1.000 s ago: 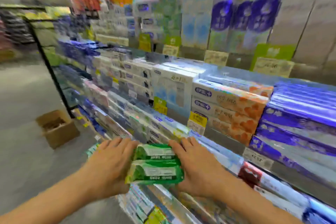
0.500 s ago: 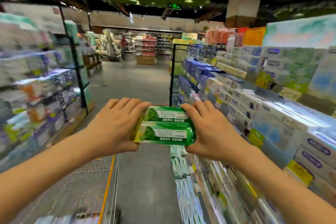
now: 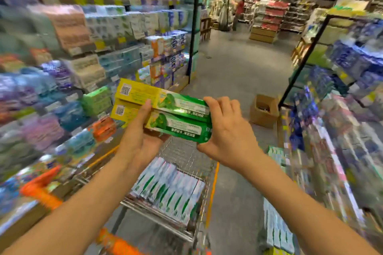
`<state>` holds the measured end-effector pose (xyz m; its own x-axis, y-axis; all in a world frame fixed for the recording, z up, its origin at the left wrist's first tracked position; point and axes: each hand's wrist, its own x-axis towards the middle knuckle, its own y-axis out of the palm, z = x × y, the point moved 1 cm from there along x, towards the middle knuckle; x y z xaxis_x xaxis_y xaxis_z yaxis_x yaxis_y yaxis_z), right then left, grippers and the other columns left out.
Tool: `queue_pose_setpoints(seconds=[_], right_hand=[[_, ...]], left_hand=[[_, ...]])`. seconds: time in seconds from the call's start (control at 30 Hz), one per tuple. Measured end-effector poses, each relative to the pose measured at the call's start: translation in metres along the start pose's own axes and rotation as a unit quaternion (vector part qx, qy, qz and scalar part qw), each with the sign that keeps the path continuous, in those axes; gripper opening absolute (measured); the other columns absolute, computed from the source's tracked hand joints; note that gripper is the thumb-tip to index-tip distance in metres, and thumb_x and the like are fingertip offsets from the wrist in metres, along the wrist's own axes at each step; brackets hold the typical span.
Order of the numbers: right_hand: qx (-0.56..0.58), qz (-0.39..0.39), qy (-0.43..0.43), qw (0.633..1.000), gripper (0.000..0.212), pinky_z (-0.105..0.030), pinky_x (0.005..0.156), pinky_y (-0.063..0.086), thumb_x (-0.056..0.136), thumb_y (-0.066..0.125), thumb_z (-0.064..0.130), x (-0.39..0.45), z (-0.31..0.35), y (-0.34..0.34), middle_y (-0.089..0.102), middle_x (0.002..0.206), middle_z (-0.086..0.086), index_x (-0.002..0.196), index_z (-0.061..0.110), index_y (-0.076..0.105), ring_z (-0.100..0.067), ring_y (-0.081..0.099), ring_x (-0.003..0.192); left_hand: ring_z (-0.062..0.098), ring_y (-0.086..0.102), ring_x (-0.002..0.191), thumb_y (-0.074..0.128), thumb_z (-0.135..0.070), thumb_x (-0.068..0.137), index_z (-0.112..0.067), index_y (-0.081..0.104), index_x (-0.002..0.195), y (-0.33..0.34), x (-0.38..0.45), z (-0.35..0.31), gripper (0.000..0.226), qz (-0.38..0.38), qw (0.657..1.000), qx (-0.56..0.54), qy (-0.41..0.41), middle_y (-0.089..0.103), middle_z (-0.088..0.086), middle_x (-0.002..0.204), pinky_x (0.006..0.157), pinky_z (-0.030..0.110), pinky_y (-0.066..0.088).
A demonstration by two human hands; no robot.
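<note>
Two toothpaste cartons, stacked with their long sides touching, are held at chest height in a supermarket aisle, above the wire basket of a shopping trolley in which a row of similar boxes is already laid. The pair is clasped from below and across the middle by the left hand, its thumb laid over the front faces, while the green ends are gripped by the curled fingers of the right hand. The long axis is seen running across the aisle, the yellow ends with their printed codes pointed up and to the left, the green ends down and to the right; the lettering reads upside down to the camera. The cartons are judged light and stiff, of thin glossy card easily dented at the corners and apt to slide on each other, and best taken at both ends or clamped together mid-length. Stocked shelves are blurred on both sides.
</note>
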<state>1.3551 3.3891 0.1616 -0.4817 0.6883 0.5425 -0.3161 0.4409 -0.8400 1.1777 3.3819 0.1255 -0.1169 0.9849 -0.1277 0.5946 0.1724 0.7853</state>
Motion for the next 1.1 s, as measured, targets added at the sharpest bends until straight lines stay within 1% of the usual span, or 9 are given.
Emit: queue_pose_setpoints(seconds=[0.07, 0.17, 0.37, 0.5, 0.63, 0.73, 0.93, 1.0, 1.1], right_hand=[[0.010, 0.027, -0.002, 1.000, 0.089, -0.035, 0.052, 0.049, 0.045, 0.079, 0.041, 0.018, 0.031, 0.033, 0.056, 0.098, -0.012, 0.121, 0.003, 0.053, -0.031, 0.050, 0.087], [0.015, 0.059, 0.005, 0.998, 0.091, -0.036, 0.049, 0.050, 0.045, 0.082, 0.040, 0.044, 0.062, 0.073, 0.057, 0.100, -0.012, 0.122, 0.003, 0.054, -0.033, 0.053, 0.089], [-0.007, 0.062, 0.064, 0.996, 0.092, -0.033, 0.043, 0.046, 0.043, 0.085, 0.041, 0.073, 0.067, 0.117, 0.057, 0.099, -0.014, 0.120, 0.003, 0.051, -0.030, 0.049, 0.090], [-0.011, 0.114, 0.132, 0.985, 0.096, -0.042, 0.064, 0.051, 0.058, 0.082, 0.042, 0.075, 0.049, 0.125, 0.050, 0.115, -0.015, 0.135, 0.002, 0.042, -0.032, 0.043, 0.106], [0.052, 0.218, 0.185, 0.957, 0.108, -0.036, 0.104, 0.029, 0.067, 0.074, 0.057, 0.073, 0.024, 0.128, 0.030, 0.137, -0.006, 0.148, 0.014, 0.016, -0.024, 0.024, 0.126], [0.176, 0.217, 0.266, 0.923, 0.102, -0.030, 0.108, 0.026, 0.067, 0.074, 0.054, 0.072, 0.005, 0.131, 0.031, 0.140, 0.002, 0.147, 0.020, 0.021, -0.014, 0.026, 0.131], [0.339, 0.103, 0.412, 0.840, 0.033, -0.029, 0.087, 0.046, 0.090, 0.057, 0.035, 0.078, -0.056, 0.154, 0.057, 0.114, 0.001, 0.120, 0.023, 0.054, -0.010, 0.054, 0.100], [0.398, 0.095, 0.472, 0.781, 0.016, -0.040, 0.089, 0.052, 0.092, 0.055, 0.034, 0.080, -0.079, 0.172, 0.061, 0.110, -0.006, 0.103, 0.024, 0.058, -0.014, 0.058, 0.092], [0.481, 0.161, 0.536, 0.675, 0.028, -0.044, 0.091, 0.052, 0.086, 0.056, 0.044, 0.079, -0.097, 0.199, 0.062, 0.110, -0.007, 0.102, 0.022, 0.059, -0.018, 0.060, 0.096]], left_hand=[[0.023, 0.069, 0.083, 0.060, -0.039, 0.081, -0.015, 0.063, 0.116, -0.028, 0.014, -0.016, 0.042, -0.064, 0.998, -0.003, -0.011, 0.069, 0.011, 0.108, 0.062, 0.036, 0.057], [0.022, 0.069, 0.074, 0.049, -0.037, 0.092, -0.015, 0.062, 0.105, -0.070, 0.040, -0.044, 0.029, -0.105, 0.994, 0.010, -0.036, 0.071, 0.009, 0.092, 0.059, 0.035, 0.057], [0.027, 0.063, 0.094, 0.051, -0.033, 0.091, -0.012, 0.061, 0.108, -0.094, 0.101, -0.061, 0.029, -0.061, 0.993, 0.036, -0.092, 0.067, 0.013, 0.105, 0.090, 0.044, 0.046], [0.027, 0.062, 0.089, 0.053, -0.032, 0.091, -0.013, 0.062, 0.100, -0.089, 0.133, -0.043, 0.024, -0.037, 0.988, 0.051, -0.144, 0.070, 0.012, 0.091, 0.087, 0.043, 0.045], [0.030, 0.061, 0.094, 0.052, -0.034, 0.092, -0.012, 0.062, 0.102, -0.092, 0.157, -0.015, 0.026, -0.029, 0.980, 0.065, -0.187, 0.070, 0.013, 0.093, 0.085, 0.043, 0.047], [0.031, 0.063, 0.097, 0.053, -0.033, 0.091, -0.010, 0.064, 0.102, -0.097, 0.173, -0.003, 0.028, -0.031, 0.973, 0.067, -0.217, 0.071, 0.015, 0.096, 0.082, 0.045, 0.051], [0.032, 0.061, 0.105, 0.058, -0.034, 0.081, -0.010, 0.063, 0.112, -0.106, 0.208, 0.019, 0.040, -0.034, 0.969, 0.052, -0.239, 0.071, 0.016, 0.103, 0.097, 0.053, 0.042], [0.033, 0.061, 0.105, 0.059, -0.036, 0.073, -0.009, 0.059, 0.121, -0.107, 0.220, 0.031, 0.055, -0.043, 0.968, 0.054, -0.242, 0.070, 0.016, 0.104, 0.096, 0.054, 0.042], [0.032, 0.066, 0.094, 0.056, -0.036, 0.076, -0.008, 0.059, 0.119, -0.113, 0.234, 0.051, 0.052, -0.056, 0.966, 0.058, -0.247, 0.070, 0.016, 0.102, 0.081, 0.049, 0.053]])
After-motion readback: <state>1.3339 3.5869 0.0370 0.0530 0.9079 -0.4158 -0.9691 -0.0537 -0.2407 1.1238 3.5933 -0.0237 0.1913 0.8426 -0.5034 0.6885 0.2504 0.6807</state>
